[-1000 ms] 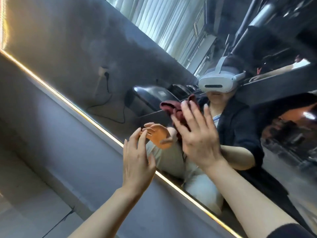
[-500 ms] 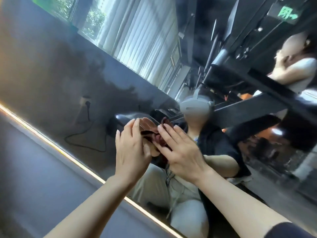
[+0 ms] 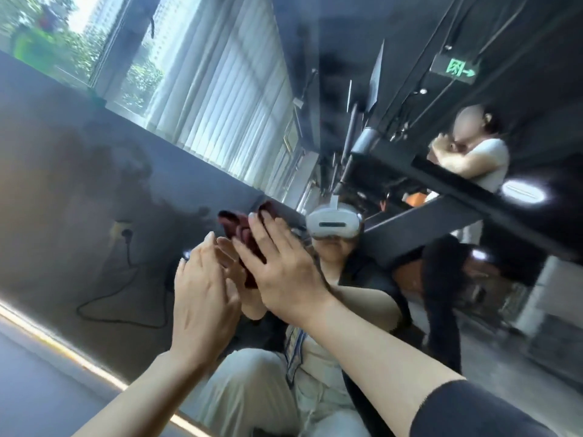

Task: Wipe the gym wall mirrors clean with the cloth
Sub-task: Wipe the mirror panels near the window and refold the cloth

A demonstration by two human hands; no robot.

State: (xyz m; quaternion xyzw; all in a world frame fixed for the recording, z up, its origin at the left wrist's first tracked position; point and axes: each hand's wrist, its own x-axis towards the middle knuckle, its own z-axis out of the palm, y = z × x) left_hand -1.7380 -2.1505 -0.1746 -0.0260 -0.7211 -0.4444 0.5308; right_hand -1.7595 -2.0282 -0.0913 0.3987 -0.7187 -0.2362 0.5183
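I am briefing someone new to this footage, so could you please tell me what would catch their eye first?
At centre, the right hand presses a dark red cloth flat against the mirror, with the left hand open just beside it. Upper right in the reflection, a green exit sign glows, and a glowing light strip runs along the mirror's lower left edge.

Lit LED strip (image 3: 56,343) runs diagonally lower left, grey wall (image 3: 28,392) below it. Reflected: wall socket (image 3: 121,230) with black cable (image 3: 126,307) looped below; vertical blinds (image 3: 227,99) over window, green trees (image 3: 38,33) outside; green exit sign (image 3: 456,68) on dark ceiling; black gym frame beams (image 3: 441,181); white headset (image 3: 332,222) on a seated person in dark top, light trousers; 2nd person in white T-shirt (image 3: 487,159) upper right, arm raised; round bright light (image 3: 523,191) beside them.
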